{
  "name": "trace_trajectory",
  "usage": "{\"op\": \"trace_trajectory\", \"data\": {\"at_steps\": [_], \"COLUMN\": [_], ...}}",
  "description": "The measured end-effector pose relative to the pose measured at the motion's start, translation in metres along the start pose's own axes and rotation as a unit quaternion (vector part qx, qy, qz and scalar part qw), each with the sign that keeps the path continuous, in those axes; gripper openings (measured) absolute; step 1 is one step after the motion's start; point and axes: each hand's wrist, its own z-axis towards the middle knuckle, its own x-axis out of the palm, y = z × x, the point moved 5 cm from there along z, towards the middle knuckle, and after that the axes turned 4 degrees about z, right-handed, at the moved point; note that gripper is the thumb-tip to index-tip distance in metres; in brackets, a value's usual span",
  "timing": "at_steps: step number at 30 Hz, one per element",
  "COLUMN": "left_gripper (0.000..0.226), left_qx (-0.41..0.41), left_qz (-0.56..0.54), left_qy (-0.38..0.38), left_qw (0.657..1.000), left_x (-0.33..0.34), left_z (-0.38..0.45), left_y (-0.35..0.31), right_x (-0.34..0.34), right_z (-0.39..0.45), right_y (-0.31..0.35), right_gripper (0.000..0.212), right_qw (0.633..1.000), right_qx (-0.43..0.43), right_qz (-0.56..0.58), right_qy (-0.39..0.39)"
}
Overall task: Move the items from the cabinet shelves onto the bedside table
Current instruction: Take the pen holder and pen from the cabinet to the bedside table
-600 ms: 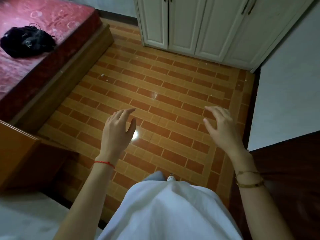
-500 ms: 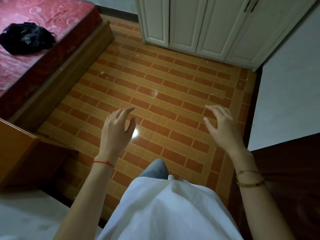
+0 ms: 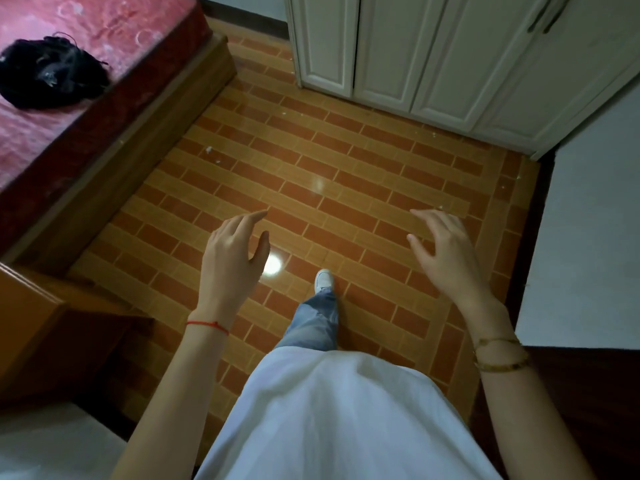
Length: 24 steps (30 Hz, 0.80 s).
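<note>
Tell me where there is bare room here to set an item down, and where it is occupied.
The red patterned mattress is bare to the right of the black bundle at its left edge. The brick-pattern tiled floor is open between the wooden bed frame and the closed cream cabinet doors. Nearer, the empty left hand, empty right hand and white shoe occupy it.

Orange-and-tan brick-patterned floor (image 3: 311,161), cream cabinet (image 3: 433,53), red patterned mattress (image 3: 114,32), black bag (image 3: 52,77).
</note>
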Motion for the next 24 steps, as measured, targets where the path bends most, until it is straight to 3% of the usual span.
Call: {"op": "trace_trajectory", "data": {"at_steps": [13,24], "left_gripper": [0.032,0.032], "left_qx": [0.032,0.023], "left_qz": [0.019,0.02], "left_qy": [0.007,0.028], "left_qw": [0.999,0.999], "left_x": [0.018,0.082], "left_z": [0.256,0.44], "left_y": [0.031,0.03], "right_x": [-0.011,-0.013], "right_z": [0.251,0.423], "right_y": [0.018,-0.037], "right_gripper": [0.041,0.041], "right_qw": [1.0,0.999], "right_qx": [-0.003,0.037], "right_qz": [0.001,0.019], "right_qy": [-0.023,-0.014]}}
